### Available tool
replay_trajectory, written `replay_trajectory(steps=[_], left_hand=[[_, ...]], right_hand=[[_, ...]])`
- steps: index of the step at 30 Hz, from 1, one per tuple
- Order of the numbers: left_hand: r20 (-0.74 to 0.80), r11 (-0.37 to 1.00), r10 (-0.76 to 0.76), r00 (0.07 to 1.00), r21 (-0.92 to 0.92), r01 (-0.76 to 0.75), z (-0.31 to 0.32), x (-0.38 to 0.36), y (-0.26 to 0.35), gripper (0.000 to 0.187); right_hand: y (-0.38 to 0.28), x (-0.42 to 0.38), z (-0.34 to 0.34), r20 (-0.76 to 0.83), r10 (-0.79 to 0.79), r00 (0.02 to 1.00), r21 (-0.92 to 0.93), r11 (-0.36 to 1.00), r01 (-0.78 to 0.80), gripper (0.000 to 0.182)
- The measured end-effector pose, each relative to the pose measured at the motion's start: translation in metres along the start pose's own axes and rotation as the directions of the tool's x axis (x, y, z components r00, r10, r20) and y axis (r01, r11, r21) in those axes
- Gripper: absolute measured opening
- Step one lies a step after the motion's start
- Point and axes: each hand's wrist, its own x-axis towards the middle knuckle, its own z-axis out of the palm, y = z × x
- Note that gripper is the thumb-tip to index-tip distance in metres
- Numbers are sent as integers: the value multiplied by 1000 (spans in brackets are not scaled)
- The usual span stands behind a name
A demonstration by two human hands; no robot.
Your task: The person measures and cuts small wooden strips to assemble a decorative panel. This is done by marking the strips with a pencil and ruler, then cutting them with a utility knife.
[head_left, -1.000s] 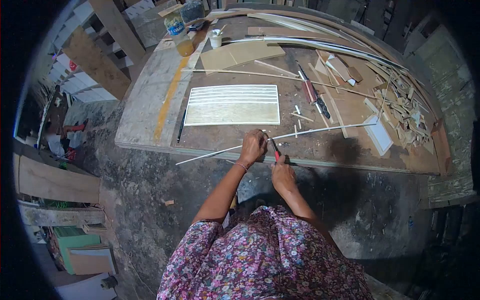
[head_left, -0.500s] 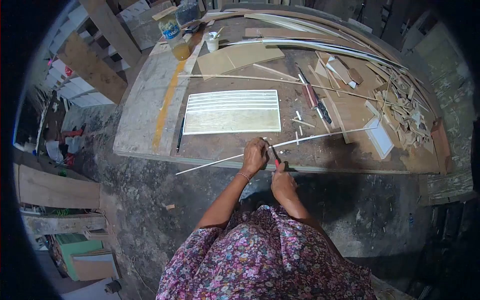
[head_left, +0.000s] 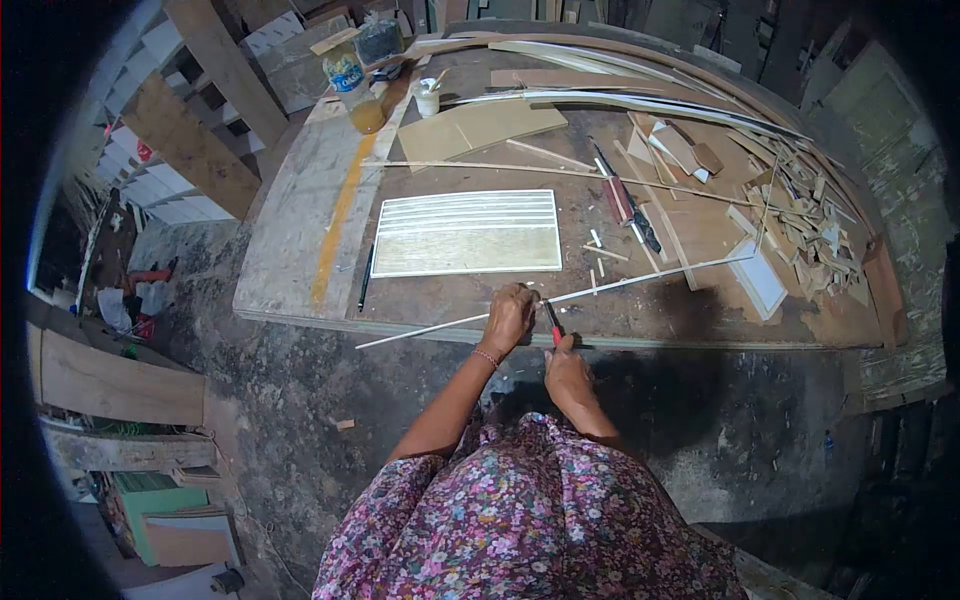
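Observation:
My left hand (head_left: 511,316) is closed on a long thin white strip (head_left: 640,281) that lies slantwise across the table's front edge. Just right of it, my right hand (head_left: 567,366) grips a red-handled tool (head_left: 555,325), its dark tip touching or close to the strip beside my left fingers. Behind my hands lies a rectangular panel (head_left: 467,248) with white edging and several parallel white strips across its upper half. Short white cut pieces (head_left: 597,239) lie to the right of the panel.
The wooden table (head_left: 290,270) carries a pile of wood offcuts (head_left: 820,215) at right, a red and black tool (head_left: 620,203), a dark pen-like stick (head_left: 368,278), a white cup (head_left: 427,98) and a plastic bottle (head_left: 366,113). Long strips curve along the back.
The whole view has shifted slightly, with the tabletop items appearing a little lower. My hands keep nearly the same grip and place on the strip.

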Motion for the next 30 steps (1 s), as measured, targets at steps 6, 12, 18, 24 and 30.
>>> replay_trajectory(steps=[6,12,18,24,30], left_hand=[[7,1000,-21,1000,6,21,0,0,5,10],[-18,999,16,1000,50,-15,-2,1,11,13],[12,1000,-7,1000,31,6,-4,3,12,13],[7,999,-40,999,15,40,-1,5,1,12],[-43,997,-15,999,-79,12,-7,4,10,14]], right_hand=[[-4,5,-2,19,54,998,-71,996,-53,35],[-4,14,-2,79,115,990,-174,980,-100,34],[-3,14,0,70,107,992,-87,991,-101,34],[-8,6,-6,28,92,995,-36,995,-91,33],[-2,6,5,-3,75,997,-24,997,-75,32]])
